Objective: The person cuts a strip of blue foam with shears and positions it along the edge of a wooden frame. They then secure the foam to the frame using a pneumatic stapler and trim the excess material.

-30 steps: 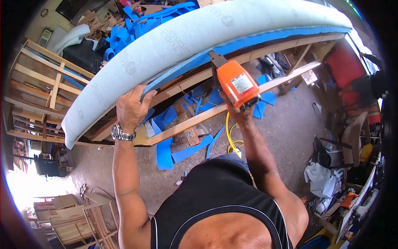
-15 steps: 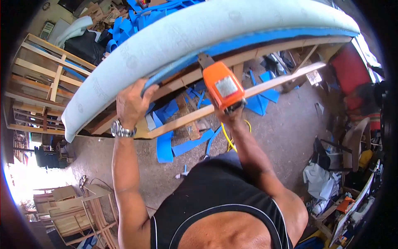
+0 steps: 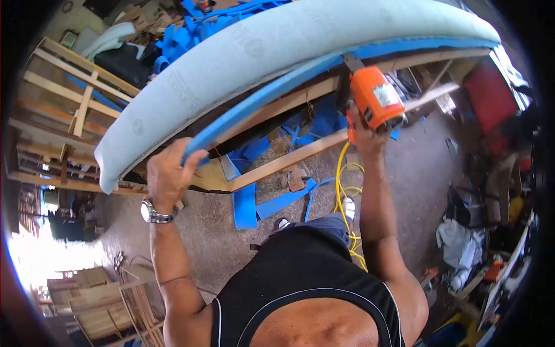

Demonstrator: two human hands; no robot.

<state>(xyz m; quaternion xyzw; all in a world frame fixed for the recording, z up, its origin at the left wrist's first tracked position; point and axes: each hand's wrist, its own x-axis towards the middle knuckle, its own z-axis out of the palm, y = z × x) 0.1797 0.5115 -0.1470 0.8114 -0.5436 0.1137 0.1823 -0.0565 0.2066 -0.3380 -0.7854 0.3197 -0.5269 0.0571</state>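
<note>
Blue strip (image 3: 234, 120) runs rightward from left hand (image 3: 169, 175)

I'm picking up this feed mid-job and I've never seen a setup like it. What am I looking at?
No machine arms here: these are a person's bare hands, seen by one head-worn camera looking forward and down. The left hand grips a blue strip. The right hand holds an orange tool, its dark nose at that strip, beside a long pale padded roll on a wooden frame. Blue scraps and a yellow hose show below.
</note>
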